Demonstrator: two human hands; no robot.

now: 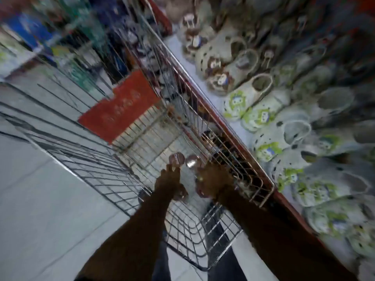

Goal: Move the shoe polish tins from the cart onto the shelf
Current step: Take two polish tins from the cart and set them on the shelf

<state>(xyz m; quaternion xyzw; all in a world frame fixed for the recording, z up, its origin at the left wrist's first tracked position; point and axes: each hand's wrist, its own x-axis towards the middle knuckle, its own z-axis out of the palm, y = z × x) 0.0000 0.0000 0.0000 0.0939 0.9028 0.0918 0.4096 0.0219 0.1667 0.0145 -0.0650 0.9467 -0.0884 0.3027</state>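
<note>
The frame is motion-blurred. Both my hands reach down into a wire shopping cart (142, 179). My left hand (168, 181) grips a small round shoe polish tin (176, 158) at its fingertips. My right hand (214, 182) is right beside it, closed on a second round, shiny tin (192, 161). More roundish shapes show under both palms, too blurred to identify. The shelf (239, 128), pale with a red front edge, runs along the cart's right side.
Rows of white children's clogs (261, 116) with green cartoon prints fill the shelf. A red panel (119, 106) sits at the cart's far end. Grey floor tiles (40, 199) lie to the left, and blurred goods stand at the back left.
</note>
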